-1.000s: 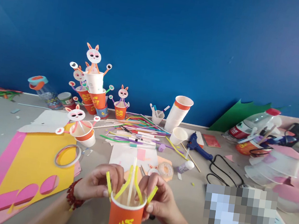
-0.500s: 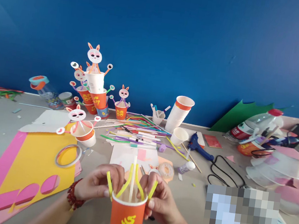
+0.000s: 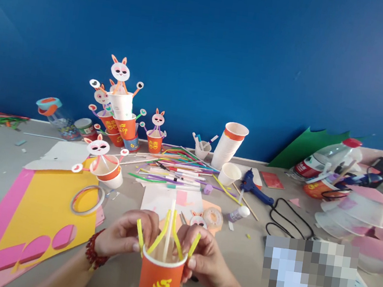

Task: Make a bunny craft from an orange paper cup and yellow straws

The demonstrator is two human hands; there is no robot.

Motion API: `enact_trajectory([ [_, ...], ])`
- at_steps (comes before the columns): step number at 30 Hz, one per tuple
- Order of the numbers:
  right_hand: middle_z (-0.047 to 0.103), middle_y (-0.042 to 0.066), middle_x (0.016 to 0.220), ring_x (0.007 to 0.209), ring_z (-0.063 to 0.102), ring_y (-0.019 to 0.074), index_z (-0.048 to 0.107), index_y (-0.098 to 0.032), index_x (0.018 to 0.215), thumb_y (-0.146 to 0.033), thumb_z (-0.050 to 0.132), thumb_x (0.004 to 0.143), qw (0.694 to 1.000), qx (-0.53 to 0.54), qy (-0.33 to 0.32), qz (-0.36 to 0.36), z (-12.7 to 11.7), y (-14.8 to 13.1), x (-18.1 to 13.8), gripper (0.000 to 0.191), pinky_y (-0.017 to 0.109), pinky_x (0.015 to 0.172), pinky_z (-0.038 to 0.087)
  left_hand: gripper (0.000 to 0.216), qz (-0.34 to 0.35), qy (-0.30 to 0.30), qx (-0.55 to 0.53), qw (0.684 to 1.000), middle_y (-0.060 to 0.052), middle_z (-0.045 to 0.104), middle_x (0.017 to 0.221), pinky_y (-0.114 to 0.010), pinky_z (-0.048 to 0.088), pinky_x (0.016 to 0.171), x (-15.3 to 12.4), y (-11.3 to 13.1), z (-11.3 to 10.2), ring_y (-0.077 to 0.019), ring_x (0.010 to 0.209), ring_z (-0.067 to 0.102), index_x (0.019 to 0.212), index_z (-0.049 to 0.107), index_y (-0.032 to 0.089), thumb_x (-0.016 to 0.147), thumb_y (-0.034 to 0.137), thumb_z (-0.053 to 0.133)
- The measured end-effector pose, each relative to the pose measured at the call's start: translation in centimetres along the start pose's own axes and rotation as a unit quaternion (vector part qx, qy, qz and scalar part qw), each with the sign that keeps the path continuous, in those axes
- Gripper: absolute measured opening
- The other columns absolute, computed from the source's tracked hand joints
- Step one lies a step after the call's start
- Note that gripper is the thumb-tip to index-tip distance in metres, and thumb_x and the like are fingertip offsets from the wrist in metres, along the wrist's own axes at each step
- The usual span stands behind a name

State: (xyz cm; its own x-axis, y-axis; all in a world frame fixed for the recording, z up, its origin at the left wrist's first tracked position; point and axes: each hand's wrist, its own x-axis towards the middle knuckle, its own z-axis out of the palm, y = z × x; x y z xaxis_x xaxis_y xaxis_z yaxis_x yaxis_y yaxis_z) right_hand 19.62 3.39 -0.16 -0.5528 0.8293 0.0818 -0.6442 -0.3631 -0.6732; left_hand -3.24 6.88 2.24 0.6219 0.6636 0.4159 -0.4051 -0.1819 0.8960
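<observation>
An orange paper cup (image 3: 160,280) with yellow lettering stands upright close in front of me. A white stick (image 3: 169,232) rises from inside it, and two yellow pipe cleaners (image 3: 159,238) are bent outward over its rim. My left hand (image 3: 130,232) is closed with its fingertips at the left rim, pinching the pipe cleaner there. At the right rim, my right hand (image 3: 206,258) pinches the other yellow pipe cleaner (image 3: 195,244). Just behind the hands lies a paper rabbit face (image 3: 198,219), partly covered by my right hand.
Finished rabbit cups (image 3: 121,127) stand at back left. Yellow card (image 3: 52,205) with a tape roll (image 3: 87,200) lies left. Behind are coloured sticks (image 3: 182,161), a cup stack (image 3: 228,148) and a glue stick (image 3: 238,214). A blue glue gun (image 3: 254,188) trails a black cord rightward.
The cup has shifted slightly left and down, its white stick leaning a little. My right hand has moved slightly left, uncovering more of the rabbit face. Both hands keep their pinch.
</observation>
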Motion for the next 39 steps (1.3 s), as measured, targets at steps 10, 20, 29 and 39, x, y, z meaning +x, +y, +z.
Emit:
enact_trajectory([
  [10, 0.066, 0.002, 0.096, 0.058, 0.074, 0.0113, 0.066, -0.014, 0.087, -0.019, 0.086, 0.078, 0.999, 0.007, -0.027, -0.029, 0.3, -0.1, 0.1, 0.022, 0.014, 0.048, 0.058, 0.022, -0.010, 0.009, -0.005, 1.000, -0.005, 0.057, 0.082, -0.033, 0.045, 0.075, -0.2, -0.1, -0.3, -0.0202, 0.080, 0.056, 0.084, 0.062, 0.018, 0.090, 0.038, 0.067],
  [20, 0.061, 0.001, 0.099, 0.062, 0.075, 0.0106, 0.071, -0.016, 0.094, -0.013, 0.081, 0.083, 0.998, -0.004, -0.038, -0.053, 0.4, -0.4, 0.1, 0.015, 0.013, 0.053, 0.060, 0.022, -0.019, 0.014, -0.020, 1.000, -0.004, 0.057, 0.081, -0.031, 0.043, 0.075, -0.2, 0.1, -0.1, -0.0190, 0.079, 0.055, 0.083, 0.062, 0.018, 0.091, 0.038, 0.066],
  [29, 0.057, 0.000, 0.102, 0.062, 0.075, 0.0109, 0.070, -0.018, 0.095, -0.013, 0.081, 0.083, 0.997, -0.012, -0.046, -0.065, 0.1, -0.2, 0.0, 0.017, 0.013, 0.051, 0.060, 0.022, -0.012, 0.009, -0.027, 1.000, -0.004, 0.056, 0.081, -0.030, 0.042, 0.073, 0.2, 0.0, 0.0, -0.0180, 0.078, 0.053, 0.083, 0.062, 0.017, 0.091, 0.037, 0.066],
  [39, 0.055, 0.001, 0.100, 0.055, 0.071, 0.0094, 0.067, -0.019, 0.092, -0.020, 0.082, 0.081, 0.997, -0.042, -0.029, -0.063, -0.8, 0.3, -0.1, 0.018, 0.015, 0.045, 0.056, 0.024, -0.013, 0.021, -0.027, 0.999, -0.004, 0.055, 0.081, -0.029, 0.041, 0.073, 0.3, 0.1, 0.1, -0.0171, 0.077, 0.053, 0.081, 0.062, 0.017, 0.090, 0.038, 0.067],
])
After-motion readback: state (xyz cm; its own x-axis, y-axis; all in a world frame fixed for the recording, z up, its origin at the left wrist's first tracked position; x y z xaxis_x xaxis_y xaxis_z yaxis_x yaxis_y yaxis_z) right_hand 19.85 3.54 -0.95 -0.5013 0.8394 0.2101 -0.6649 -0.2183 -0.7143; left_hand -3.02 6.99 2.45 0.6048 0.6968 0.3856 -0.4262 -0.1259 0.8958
